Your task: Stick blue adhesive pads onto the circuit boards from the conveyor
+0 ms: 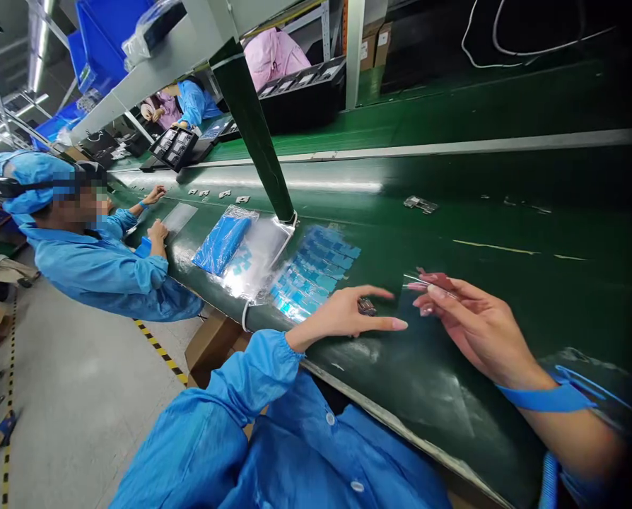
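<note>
My right hand (480, 332) comes in from about 3 o'clock, wrist bent and fingers curled inward, with thumb and forefinger pressed together in a pinch on a thin clear film strip (419, 281). A reddish-brown bit (433, 280) shows beside the strip, too small for me to tell what it is. A blue wrist strap (546, 398) circles that forearm.

My left hand (342, 314) reaches out from about 7 o'clock in a blue sleeve (257, 375), palm down, fingers stretched long and slightly spread, low over the green conveyor belt (507, 212). A small dark metal part (366, 306) lies on the belt right by those fingers, between my two hands.

At 10 o'clock from my left hand, a sheet of blue film pieces (316, 272) lies on the belt beside a blue packet (223, 244) in a clear plastic bag (255, 258). More small metal parts (420, 204) sit at 12 o'clock. At 9 o'clock, a co-worker (98, 265) in a blue gown and cap has one hand (157, 230) near a clear sheet (179, 218) on the belt.
</note>
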The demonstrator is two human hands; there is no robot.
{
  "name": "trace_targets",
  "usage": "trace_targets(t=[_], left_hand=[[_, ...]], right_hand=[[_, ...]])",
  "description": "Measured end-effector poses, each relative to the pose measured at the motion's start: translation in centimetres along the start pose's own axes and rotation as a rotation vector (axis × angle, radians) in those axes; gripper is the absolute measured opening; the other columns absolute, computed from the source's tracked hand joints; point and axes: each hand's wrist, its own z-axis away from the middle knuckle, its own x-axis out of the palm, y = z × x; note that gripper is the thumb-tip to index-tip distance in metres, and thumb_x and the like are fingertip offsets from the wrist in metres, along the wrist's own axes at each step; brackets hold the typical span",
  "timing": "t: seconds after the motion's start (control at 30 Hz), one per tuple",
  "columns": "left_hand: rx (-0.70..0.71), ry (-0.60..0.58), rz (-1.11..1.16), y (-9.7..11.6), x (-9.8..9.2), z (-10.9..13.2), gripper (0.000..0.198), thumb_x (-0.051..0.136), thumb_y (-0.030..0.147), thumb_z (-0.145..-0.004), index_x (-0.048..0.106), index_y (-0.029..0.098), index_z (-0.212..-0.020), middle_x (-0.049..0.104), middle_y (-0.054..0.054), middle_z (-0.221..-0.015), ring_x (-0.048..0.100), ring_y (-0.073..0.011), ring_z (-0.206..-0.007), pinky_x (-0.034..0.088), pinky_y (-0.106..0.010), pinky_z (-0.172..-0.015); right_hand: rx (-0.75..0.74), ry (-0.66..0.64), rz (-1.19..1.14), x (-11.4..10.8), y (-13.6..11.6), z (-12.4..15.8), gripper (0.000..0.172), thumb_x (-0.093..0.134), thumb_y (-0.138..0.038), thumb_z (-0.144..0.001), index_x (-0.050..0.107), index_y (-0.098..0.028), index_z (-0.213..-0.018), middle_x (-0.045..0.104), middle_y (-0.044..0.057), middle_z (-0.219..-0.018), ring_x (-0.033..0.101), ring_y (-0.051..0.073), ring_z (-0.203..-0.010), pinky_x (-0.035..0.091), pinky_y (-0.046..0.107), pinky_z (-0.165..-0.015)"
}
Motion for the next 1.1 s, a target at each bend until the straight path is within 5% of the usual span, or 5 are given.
trace_targets(t=[0.3,0.57,0.73,0.93,1.1], left_hand=[[-0.055,-0.129,0.014,-0.5,-1.2,1.4,0.049,0.092,0.065,-0.082,0.075,0.019,-0.091,0.059,0.005,-0.061,0.054,-0.0086,-0.048,0.043,-0.022,-0.049],[-0.209,0.255,-0.275,2.0,-21.8,6.4,0.032,0.088,0.047,-0.094,0.075,0.018,-0.094,0.058,0.004,-0.063,0.047,-0.0069,-0.047,0.039,-0.019,-0.044],[-0.348,0.441,-0.318,0.8,-29.6,4.1,0.039,0.075,0.044,-0.107,0.070,0.017,-0.135,0.074,-0.010,-0.129,0.075,-0.0228,-0.109,0.069,-0.042,-0.090],[-0.185,0.722,-0.266,1.7,-27.8,1.7,0.030,0.075,0.039,-0.107,0.072,0.016,-0.125,0.075,-0.006,-0.112,0.073,-0.0170,-0.092,0.065,-0.033,-0.082],[0.033,0.590,-0.092,2.8,-16.1,-2.3,0.017,0.066,0.024,-0.108,0.071,0.020,-0.124,0.057,0.007,-0.064,0.052,-0.0089,-0.052,0.045,-0.023,-0.055]], right_hand=[[0.034,0.148,-0.183,-1.2,-1.0,-0.7,0.029,0.100,-0.039,-0.072,0.092,-0.032,-0.098,0.082,0.011,-0.121,0.074,0.020,-0.093,0.058,0.032,-0.070],[-0.160,0.139,-0.046,-1.5,-1.0,-0.8,0.032,0.102,-0.040,-0.073,0.093,-0.026,-0.100,0.084,0.011,-0.107,0.074,0.021,-0.092,0.051,0.032,-0.069],[-0.156,0.035,0.148,-1.9,-0.1,-0.7,0.033,0.094,-0.033,-0.079,0.093,-0.034,-0.112,0.079,0.003,-0.105,0.060,0.016,-0.083,0.050,0.033,-0.076],[-0.181,-0.140,0.228,-3.1,-0.6,-0.6,0.029,0.081,-0.049,-0.094,0.091,-0.042,-0.120,0.078,0.003,-0.122,0.062,0.021,-0.098,0.050,0.038,-0.084],[-0.240,0.065,0.434,-3.3,-0.3,-1.0,0.040,0.089,-0.045,-0.088,0.088,-0.042,-0.127,0.073,0.001,-0.098,0.057,0.018,-0.084,0.050,0.040,-0.086]])
